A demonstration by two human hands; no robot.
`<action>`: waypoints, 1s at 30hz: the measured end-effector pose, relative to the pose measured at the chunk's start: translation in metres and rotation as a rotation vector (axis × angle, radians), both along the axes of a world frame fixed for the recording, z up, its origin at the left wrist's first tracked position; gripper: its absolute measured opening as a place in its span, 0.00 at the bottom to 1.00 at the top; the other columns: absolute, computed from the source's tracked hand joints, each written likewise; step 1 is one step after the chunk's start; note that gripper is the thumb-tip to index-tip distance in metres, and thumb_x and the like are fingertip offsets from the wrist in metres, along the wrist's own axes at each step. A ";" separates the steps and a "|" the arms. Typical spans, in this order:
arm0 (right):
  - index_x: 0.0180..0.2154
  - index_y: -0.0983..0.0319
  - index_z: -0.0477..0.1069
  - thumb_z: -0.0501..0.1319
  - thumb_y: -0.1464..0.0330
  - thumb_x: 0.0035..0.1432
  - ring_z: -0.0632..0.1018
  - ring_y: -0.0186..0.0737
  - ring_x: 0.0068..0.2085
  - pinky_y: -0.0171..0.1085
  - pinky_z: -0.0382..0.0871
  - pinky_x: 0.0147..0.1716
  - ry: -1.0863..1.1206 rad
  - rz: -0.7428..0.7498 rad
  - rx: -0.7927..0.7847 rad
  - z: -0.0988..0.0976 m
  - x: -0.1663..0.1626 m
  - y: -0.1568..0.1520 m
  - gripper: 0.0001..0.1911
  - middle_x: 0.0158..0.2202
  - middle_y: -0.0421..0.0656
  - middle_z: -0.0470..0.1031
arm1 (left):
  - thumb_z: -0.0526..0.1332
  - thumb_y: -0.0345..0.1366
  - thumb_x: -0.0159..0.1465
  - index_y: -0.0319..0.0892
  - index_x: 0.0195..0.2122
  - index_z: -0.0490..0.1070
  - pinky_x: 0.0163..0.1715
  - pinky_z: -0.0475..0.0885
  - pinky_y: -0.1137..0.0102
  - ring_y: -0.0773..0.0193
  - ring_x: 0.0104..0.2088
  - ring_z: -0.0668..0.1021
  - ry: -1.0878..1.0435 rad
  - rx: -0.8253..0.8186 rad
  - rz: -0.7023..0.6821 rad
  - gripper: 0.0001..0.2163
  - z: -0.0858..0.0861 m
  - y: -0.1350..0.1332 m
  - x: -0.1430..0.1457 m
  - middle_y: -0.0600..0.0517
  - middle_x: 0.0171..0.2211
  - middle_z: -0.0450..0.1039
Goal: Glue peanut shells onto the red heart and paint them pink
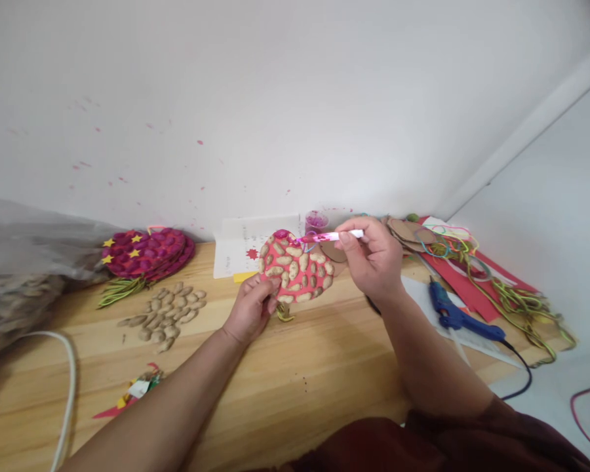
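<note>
Your red panel (295, 278), peanuts (303, 262) tan, magenta at its top edge.
Your brush (327, 236): white, smeared magenta. To your left, discs (147, 255) in mottled magenta, dotted with yellow stars (134, 254), tassel (122, 292) yellow-green. Loose peanuts (169, 310) plain tan. Before you, wall (275, 98) white, flecked pinkish red; counter (319, 373) honey-coloured, streaked with grain. To your right, glue gun (472, 323) blue, red sheets (482, 301), yellow-green cord (509, 305). Your clothing (373, 446) dark maroon.

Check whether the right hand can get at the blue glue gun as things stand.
Probably, but not with a free grip: the blue glue gun lies uncovered beside the right forearm, while the right hand holds what looks like a brush.
</note>
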State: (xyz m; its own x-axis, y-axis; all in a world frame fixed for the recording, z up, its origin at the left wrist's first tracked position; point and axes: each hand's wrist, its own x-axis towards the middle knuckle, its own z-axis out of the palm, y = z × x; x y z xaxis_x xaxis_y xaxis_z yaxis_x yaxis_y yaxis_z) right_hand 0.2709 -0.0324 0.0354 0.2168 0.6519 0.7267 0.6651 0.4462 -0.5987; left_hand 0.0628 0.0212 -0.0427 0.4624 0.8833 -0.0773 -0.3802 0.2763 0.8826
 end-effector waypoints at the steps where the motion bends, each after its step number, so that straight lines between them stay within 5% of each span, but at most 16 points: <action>1: 0.43 0.58 0.76 0.62 0.63 0.69 0.79 0.38 0.34 0.39 0.71 0.35 -0.007 -0.001 0.000 0.000 0.000 0.000 0.07 0.33 0.41 0.79 | 0.70 0.42 0.53 0.43 0.14 0.60 0.17 0.51 0.74 0.74 0.14 0.54 0.003 0.001 0.002 0.21 0.000 0.000 0.000 0.59 0.10 0.55; 18: 0.42 0.58 0.76 0.63 0.61 0.68 0.77 0.37 0.30 0.37 0.69 0.31 0.008 -0.010 -0.035 -0.003 0.004 0.002 0.08 0.30 0.40 0.77 | 0.71 0.43 0.52 0.43 0.14 0.60 0.16 0.51 0.74 0.75 0.14 0.54 0.013 -0.010 0.024 0.21 0.001 0.000 0.001 0.60 0.10 0.54; 30: 0.41 0.58 0.76 0.62 0.69 0.68 0.80 0.39 0.36 0.40 0.73 0.40 -0.179 -0.028 0.091 0.003 -0.005 0.000 0.04 0.37 0.42 0.82 | 0.73 0.43 0.52 0.43 0.14 0.60 0.17 0.49 0.74 0.75 0.14 0.55 0.013 0.004 0.026 0.22 0.003 -0.002 0.002 0.59 0.09 0.55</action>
State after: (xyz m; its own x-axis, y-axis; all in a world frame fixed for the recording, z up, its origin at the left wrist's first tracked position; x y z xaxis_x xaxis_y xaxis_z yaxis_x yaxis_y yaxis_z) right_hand 0.2660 -0.0328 0.0384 0.0957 0.5774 0.8109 0.7702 0.4731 -0.4277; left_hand 0.0646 0.0193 -0.0401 0.4381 0.8954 -0.0796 -0.3754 0.2627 0.8888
